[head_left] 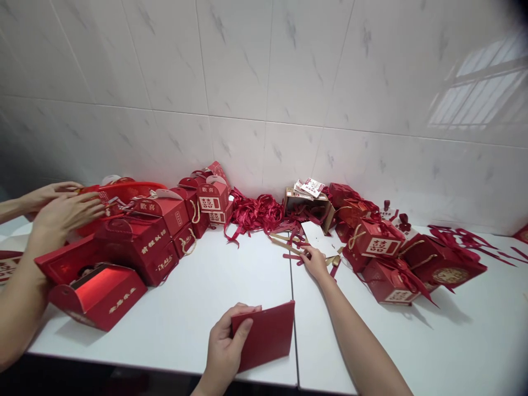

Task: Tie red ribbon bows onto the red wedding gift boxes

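My left hand (226, 345) grips a plain dark red flat piece (267, 336) near the table's front edge, thumb across its face. It looks like cardboard; whether it is a folded box I cannot tell. Farther off, my right hand (317, 264) reaches into loose gold and red strips, its fingertips closed on the end of a gold strip (284, 243). A dark red strip (293, 257) lies by those fingers. Just beyond them is a white card (317, 235).
Red gift boxes (136, 247) are stacked at left, where a co-worker's hands (68, 212) are over a red basket (136, 192). A red ribbon heap (258, 213) lies by the wall. Beside it, cards top an open box (328, 212). Ribboned boxes (391, 280) stand at right.
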Motion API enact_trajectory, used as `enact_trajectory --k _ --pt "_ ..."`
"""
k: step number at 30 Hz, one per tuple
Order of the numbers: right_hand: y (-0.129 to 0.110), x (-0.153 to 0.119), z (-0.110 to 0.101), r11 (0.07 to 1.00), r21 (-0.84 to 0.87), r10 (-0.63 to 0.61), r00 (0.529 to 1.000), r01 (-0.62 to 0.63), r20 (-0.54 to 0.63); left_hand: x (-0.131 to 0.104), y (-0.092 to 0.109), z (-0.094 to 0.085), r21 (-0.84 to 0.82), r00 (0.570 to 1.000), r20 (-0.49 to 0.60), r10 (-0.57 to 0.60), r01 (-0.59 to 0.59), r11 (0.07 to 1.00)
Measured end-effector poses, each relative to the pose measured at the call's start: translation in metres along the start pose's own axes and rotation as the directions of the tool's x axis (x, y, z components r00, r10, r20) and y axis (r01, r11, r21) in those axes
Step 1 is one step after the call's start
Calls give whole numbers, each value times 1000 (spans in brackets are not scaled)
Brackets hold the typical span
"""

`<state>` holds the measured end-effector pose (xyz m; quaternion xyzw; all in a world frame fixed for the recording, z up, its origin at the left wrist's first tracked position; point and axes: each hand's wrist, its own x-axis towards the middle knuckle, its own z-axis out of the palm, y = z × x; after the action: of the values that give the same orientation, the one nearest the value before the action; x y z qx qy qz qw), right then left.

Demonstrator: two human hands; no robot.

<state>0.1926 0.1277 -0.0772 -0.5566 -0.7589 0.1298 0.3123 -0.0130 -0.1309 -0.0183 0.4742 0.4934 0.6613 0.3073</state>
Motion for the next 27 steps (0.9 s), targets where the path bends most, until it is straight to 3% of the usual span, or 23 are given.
enact_trajectory --k 7,12,17,22,25,27 --pt "-4 -3 -4 998 -36 43 998 -44 -34 0 2 0 7 1000 -10 -15 16 1000" --pt "-4 10 -11 973 -135 172 977 -189 -127 0 0 0 -4 999 -6 -35 35 999" --pt "-2 31 -23 946 -197 258 966 -256 -12 0 -3 -2 -4 1000 1 -25 25 1000" --pt "-7 24 -54 962 -181 202 979 -203 -22 -1 -2 -1 19 999 -14 -32 32 999" --pt "-16 10 -83 980 -141 123 983 -142 -133 -2 -3 -1 18 997 -48 -65 66 998" --pt "-25 -4 -102 997 -47 40 963 -55 -267 -2 -5 0 15 994 -72 -79 80 997"
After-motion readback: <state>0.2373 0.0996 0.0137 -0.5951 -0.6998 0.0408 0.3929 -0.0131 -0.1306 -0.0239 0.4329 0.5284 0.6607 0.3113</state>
